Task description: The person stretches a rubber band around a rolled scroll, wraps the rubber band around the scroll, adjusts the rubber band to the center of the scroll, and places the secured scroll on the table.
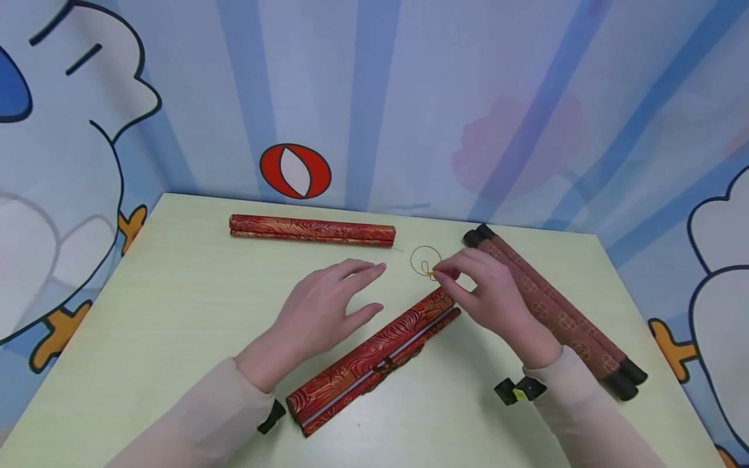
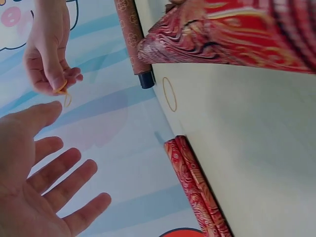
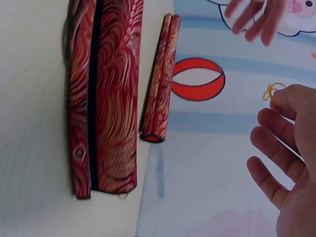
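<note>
My right hand pinches a small yellow rubber band between thumb and forefinger, the band twisted into little loops. My left hand is held in the air with its fingers spread, nothing in it; its palm shows in the left wrist view. Between and below the hands, a red scroll with a gold swirl pattern lies slantwise on the table, rolled from both ends into a thick and a thinner roll. A dark tie shows at the middle of its thinner roll. Just beyond its far end lies a thin loose rubber band.
A second red patterned scroll lies along the table's back edge. On the right, a brown scroll with flower motifs and black end knobs lies slantwise, partly behind the right hand. A cartoon-printed backdrop rises behind the pale table.
</note>
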`<state>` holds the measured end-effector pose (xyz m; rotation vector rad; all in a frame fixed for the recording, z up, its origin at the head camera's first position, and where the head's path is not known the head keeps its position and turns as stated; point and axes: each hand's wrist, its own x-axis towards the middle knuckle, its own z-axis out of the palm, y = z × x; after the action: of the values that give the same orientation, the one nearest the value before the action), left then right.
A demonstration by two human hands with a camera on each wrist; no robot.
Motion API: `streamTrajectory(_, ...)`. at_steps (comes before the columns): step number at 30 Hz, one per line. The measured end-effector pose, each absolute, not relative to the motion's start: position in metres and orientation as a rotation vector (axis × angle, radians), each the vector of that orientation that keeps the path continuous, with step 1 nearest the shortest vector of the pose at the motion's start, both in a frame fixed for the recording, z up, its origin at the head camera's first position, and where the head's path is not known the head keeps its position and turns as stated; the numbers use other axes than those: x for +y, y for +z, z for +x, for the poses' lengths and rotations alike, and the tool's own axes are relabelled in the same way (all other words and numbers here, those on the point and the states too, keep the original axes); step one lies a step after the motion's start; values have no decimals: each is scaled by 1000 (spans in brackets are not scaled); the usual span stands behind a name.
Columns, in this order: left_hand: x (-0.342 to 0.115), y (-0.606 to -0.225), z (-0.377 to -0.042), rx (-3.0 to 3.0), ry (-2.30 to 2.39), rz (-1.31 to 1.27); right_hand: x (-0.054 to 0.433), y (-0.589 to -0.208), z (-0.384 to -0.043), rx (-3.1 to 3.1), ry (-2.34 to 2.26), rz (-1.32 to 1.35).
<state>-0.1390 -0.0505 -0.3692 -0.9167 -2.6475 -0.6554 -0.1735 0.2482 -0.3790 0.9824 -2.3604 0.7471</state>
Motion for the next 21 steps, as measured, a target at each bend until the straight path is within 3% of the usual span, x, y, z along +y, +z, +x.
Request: streamTrajectory(21,-29,-356,-155,-2565,-1082,-821,210,-370,-165,-2216,947,1101)
